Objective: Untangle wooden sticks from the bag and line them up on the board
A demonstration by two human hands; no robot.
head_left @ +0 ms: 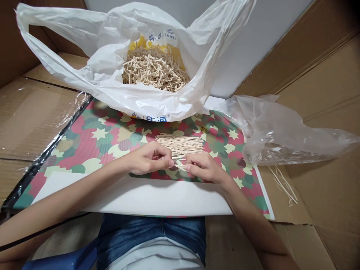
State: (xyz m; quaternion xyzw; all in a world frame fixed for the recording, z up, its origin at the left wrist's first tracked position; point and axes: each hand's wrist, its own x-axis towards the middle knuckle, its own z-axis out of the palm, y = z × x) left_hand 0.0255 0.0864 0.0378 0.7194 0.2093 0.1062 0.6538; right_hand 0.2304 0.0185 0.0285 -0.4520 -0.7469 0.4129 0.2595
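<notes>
My left hand (150, 158) and my right hand (204, 167) are close together low over the patterned sheet, thumbs and fingers pinched. Between their fingertips runs a short piece of thin pale strand (180, 166). Its ends disappear inside my fingers. Just beyond my hands lies a flat bundle of straight pale strands (182, 144), set side by side, and my hands cover part of its near edge. Behind the bundle a white plastic bag (157, 98) stands open, with a heap of short, knotted-looking pale pieces (156, 69) inside.
A camouflage-patterned sheet (92, 146) covers the work surface, with a white strip (157, 195) along its near side. At the right rests a crumpled clear plastic bag (281, 127). Several loose strands (282, 185) lie on cardboard (295, 210). Cardboard walls rise on both sides.
</notes>
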